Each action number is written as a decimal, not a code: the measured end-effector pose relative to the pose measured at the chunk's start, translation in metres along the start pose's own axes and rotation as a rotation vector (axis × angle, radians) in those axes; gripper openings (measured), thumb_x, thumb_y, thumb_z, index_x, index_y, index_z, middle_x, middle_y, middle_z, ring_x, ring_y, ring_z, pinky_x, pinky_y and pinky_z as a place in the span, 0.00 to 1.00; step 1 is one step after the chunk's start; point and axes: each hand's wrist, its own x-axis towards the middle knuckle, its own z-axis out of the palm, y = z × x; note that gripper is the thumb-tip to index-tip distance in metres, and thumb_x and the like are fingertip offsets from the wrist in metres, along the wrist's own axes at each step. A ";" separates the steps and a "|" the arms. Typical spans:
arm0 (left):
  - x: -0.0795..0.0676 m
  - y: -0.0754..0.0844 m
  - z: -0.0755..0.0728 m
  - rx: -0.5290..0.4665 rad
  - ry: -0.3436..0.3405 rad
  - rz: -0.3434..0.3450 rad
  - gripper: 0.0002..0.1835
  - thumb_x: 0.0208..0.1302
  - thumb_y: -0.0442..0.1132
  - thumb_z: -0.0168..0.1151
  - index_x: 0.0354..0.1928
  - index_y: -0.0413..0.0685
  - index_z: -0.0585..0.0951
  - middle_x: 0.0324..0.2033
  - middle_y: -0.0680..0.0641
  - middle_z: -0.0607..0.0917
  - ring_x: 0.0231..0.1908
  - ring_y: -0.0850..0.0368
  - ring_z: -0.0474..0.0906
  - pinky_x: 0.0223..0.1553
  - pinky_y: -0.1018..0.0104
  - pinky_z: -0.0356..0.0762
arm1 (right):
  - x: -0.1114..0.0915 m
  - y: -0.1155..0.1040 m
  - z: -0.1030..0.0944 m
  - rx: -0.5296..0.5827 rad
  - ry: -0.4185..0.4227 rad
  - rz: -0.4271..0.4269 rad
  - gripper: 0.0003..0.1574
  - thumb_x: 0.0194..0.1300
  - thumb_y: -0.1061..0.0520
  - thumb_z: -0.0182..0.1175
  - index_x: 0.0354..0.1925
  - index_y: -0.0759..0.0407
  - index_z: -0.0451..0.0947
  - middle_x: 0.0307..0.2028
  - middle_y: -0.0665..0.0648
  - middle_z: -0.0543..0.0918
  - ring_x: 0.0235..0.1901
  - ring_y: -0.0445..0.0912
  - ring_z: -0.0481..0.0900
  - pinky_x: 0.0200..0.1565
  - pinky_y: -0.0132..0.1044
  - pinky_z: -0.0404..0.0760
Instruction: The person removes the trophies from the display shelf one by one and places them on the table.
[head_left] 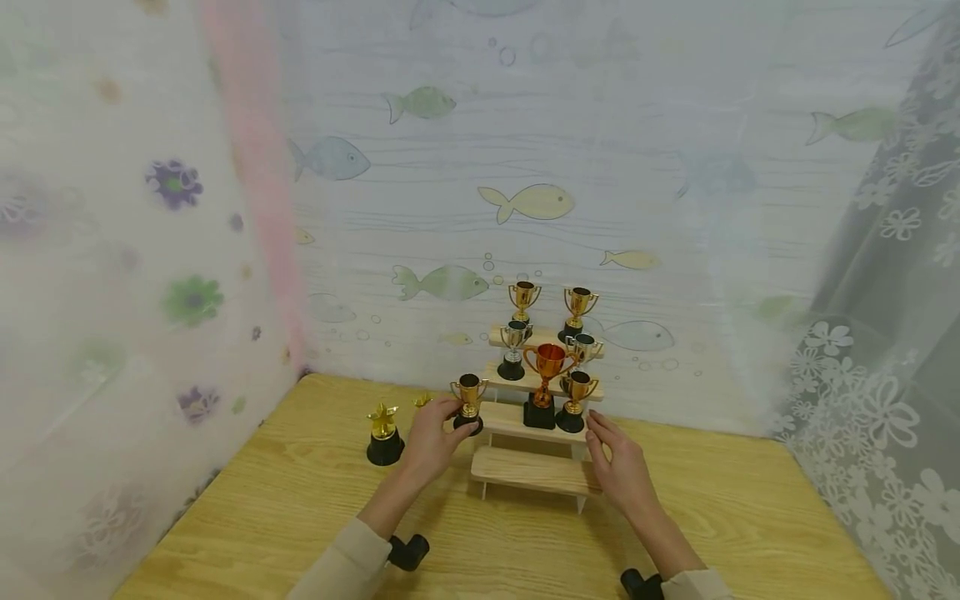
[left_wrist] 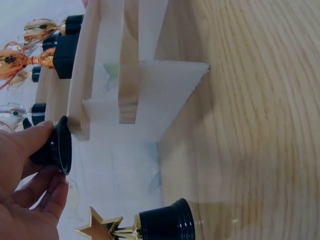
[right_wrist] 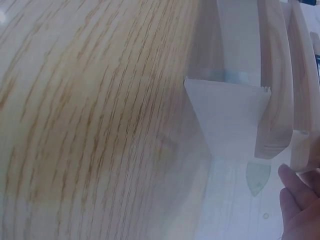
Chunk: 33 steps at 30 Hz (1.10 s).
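Observation:
My left hand (head_left: 433, 429) grips a small gold trophy cup (head_left: 469, 388) by its black base (left_wrist: 61, 146), fingers and thumb on either side. The cup is at the left end of a middle shelf of the tiered wooden stand (head_left: 534, 471); in the left wrist view its base overlaps the shelf's end. My right hand (head_left: 621, 467) is at the stand's right end, fingers loosely extended, fingertips (right_wrist: 286, 172) right by a shelf end. Along that same shelf stand a larger orange-bronze cup (head_left: 550, 362) and another gold cup (head_left: 578, 387), the latter nearest my right fingers.
Silver cups (head_left: 514, 336) stand on the shelf above, gold cups (head_left: 524, 293) on the top one. Left of the stand, a gold star trophy (head_left: 384, 433) rests on the wooden table (head_left: 300, 517), another star (head_left: 423, 401) partly behind my hand. A fish-print curtain (head_left: 525, 125) hangs behind.

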 end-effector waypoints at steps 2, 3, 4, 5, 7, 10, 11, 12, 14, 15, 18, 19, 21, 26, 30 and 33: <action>-0.001 -0.001 -0.003 0.001 0.006 -0.013 0.16 0.66 0.37 0.71 0.53 0.38 0.85 0.50 0.40 0.85 0.54 0.41 0.81 0.54 0.45 0.80 | 0.000 0.000 0.000 -0.003 0.001 0.000 0.23 0.80 0.60 0.53 0.64 0.74 0.74 0.67 0.68 0.74 0.66 0.67 0.72 0.62 0.63 0.72; -0.002 -0.003 -0.004 0.003 0.007 -0.018 0.17 0.66 0.37 0.71 0.54 0.38 0.85 0.50 0.40 0.85 0.53 0.41 0.82 0.52 0.46 0.81 | 0.000 0.000 0.000 -0.005 0.000 0.000 0.23 0.80 0.59 0.53 0.65 0.74 0.74 0.67 0.68 0.74 0.66 0.66 0.72 0.62 0.63 0.72; -0.003 -0.004 -0.004 0.007 0.010 -0.020 0.17 0.66 0.38 0.71 0.54 0.38 0.85 0.50 0.40 0.85 0.53 0.41 0.82 0.51 0.46 0.81 | 0.000 0.001 0.000 -0.006 0.000 0.001 0.24 0.80 0.59 0.52 0.65 0.74 0.74 0.68 0.68 0.74 0.66 0.66 0.72 0.62 0.63 0.72; -0.003 -0.005 -0.005 0.015 0.013 -0.022 0.17 0.66 0.38 0.71 0.54 0.37 0.85 0.50 0.40 0.85 0.53 0.42 0.82 0.51 0.47 0.82 | 0.001 0.001 0.000 -0.007 -0.001 0.003 0.24 0.80 0.59 0.52 0.65 0.74 0.74 0.68 0.68 0.74 0.66 0.66 0.72 0.62 0.63 0.72; -0.004 -0.008 -0.007 0.027 0.019 -0.024 0.18 0.66 0.38 0.71 0.54 0.37 0.85 0.49 0.39 0.85 0.51 0.42 0.82 0.49 0.48 0.82 | 0.001 0.001 -0.001 -0.006 -0.004 0.008 0.24 0.80 0.59 0.52 0.65 0.73 0.74 0.68 0.68 0.74 0.66 0.66 0.71 0.62 0.63 0.72; -0.006 -0.012 -0.008 0.043 0.033 -0.032 0.18 0.66 0.39 0.71 0.54 0.36 0.85 0.47 0.40 0.86 0.49 0.43 0.83 0.49 0.49 0.82 | 0.001 0.001 -0.001 -0.004 -0.008 0.011 0.24 0.80 0.58 0.52 0.65 0.73 0.73 0.68 0.68 0.73 0.67 0.66 0.71 0.62 0.63 0.72; -0.007 -0.014 -0.008 0.050 0.039 -0.034 0.18 0.65 0.39 0.72 0.53 0.36 0.85 0.46 0.40 0.86 0.48 0.43 0.83 0.48 0.49 0.82 | 0.002 0.001 -0.001 -0.002 -0.008 0.011 0.24 0.80 0.58 0.52 0.65 0.73 0.73 0.68 0.68 0.73 0.67 0.66 0.71 0.62 0.63 0.72; -0.007 -0.015 -0.007 0.053 0.043 -0.033 0.17 0.65 0.38 0.72 0.52 0.36 0.85 0.45 0.40 0.86 0.47 0.44 0.83 0.48 0.49 0.82 | 0.002 0.001 -0.001 -0.002 -0.007 0.010 0.24 0.80 0.58 0.52 0.65 0.73 0.74 0.68 0.68 0.73 0.67 0.66 0.71 0.62 0.63 0.72; -0.008 -0.018 -0.007 0.055 0.054 -0.024 0.16 0.64 0.37 0.73 0.50 0.37 0.85 0.43 0.41 0.86 0.45 0.45 0.83 0.46 0.48 0.81 | 0.001 0.001 -0.001 -0.003 -0.003 0.007 0.24 0.80 0.59 0.52 0.65 0.74 0.74 0.68 0.68 0.74 0.66 0.67 0.71 0.62 0.63 0.72; -0.009 -0.020 -0.007 0.056 0.061 -0.017 0.15 0.63 0.36 0.73 0.49 0.37 0.86 0.42 0.42 0.87 0.44 0.45 0.83 0.46 0.49 0.82 | 0.001 0.001 -0.001 -0.004 -0.001 0.006 0.24 0.80 0.59 0.53 0.65 0.74 0.74 0.68 0.68 0.74 0.66 0.67 0.71 0.62 0.63 0.72; -0.011 -0.025 -0.006 0.048 0.067 0.000 0.12 0.61 0.35 0.75 0.45 0.39 0.87 0.39 0.43 0.87 0.42 0.47 0.84 0.45 0.49 0.81 | 0.000 0.000 -0.001 -0.005 0.003 0.004 0.23 0.79 0.60 0.53 0.64 0.74 0.74 0.67 0.68 0.74 0.66 0.67 0.72 0.62 0.63 0.72; -0.011 -0.026 -0.006 0.051 0.069 0.011 0.12 0.60 0.34 0.75 0.45 0.39 0.87 0.39 0.43 0.87 0.42 0.47 0.84 0.44 0.49 0.82 | 0.000 0.000 -0.001 -0.004 0.003 0.005 0.23 0.79 0.60 0.53 0.64 0.74 0.74 0.67 0.68 0.74 0.66 0.67 0.72 0.62 0.63 0.72; -0.012 -0.029 -0.005 0.052 0.071 0.017 0.11 0.59 0.34 0.76 0.43 0.40 0.87 0.38 0.44 0.88 0.41 0.47 0.84 0.44 0.49 0.82 | 0.000 0.000 0.000 -0.001 0.003 0.006 0.23 0.79 0.60 0.53 0.64 0.74 0.74 0.68 0.68 0.74 0.66 0.67 0.72 0.62 0.63 0.73; -0.014 -0.037 -0.003 0.055 0.059 0.011 0.11 0.58 0.33 0.77 0.42 0.40 0.87 0.37 0.44 0.87 0.40 0.47 0.84 0.43 0.49 0.81 | 0.000 0.000 0.001 -0.004 0.003 0.008 0.23 0.79 0.61 0.53 0.64 0.74 0.74 0.68 0.68 0.74 0.66 0.67 0.72 0.62 0.63 0.72; -0.015 -0.043 -0.001 0.062 0.035 -0.012 0.13 0.58 0.35 0.77 0.44 0.38 0.87 0.39 0.42 0.87 0.41 0.45 0.84 0.43 0.48 0.82 | -0.001 0.000 0.001 -0.005 0.003 0.011 0.23 0.79 0.60 0.53 0.64 0.74 0.74 0.68 0.68 0.74 0.66 0.67 0.72 0.62 0.63 0.72; -0.016 -0.046 0.001 0.060 0.015 -0.044 0.15 0.59 0.36 0.76 0.46 0.38 0.86 0.41 0.43 0.88 0.43 0.45 0.84 0.45 0.48 0.82 | -0.001 0.000 0.001 -0.001 0.001 0.012 0.23 0.79 0.60 0.53 0.64 0.74 0.74 0.68 0.68 0.74 0.66 0.67 0.71 0.62 0.63 0.72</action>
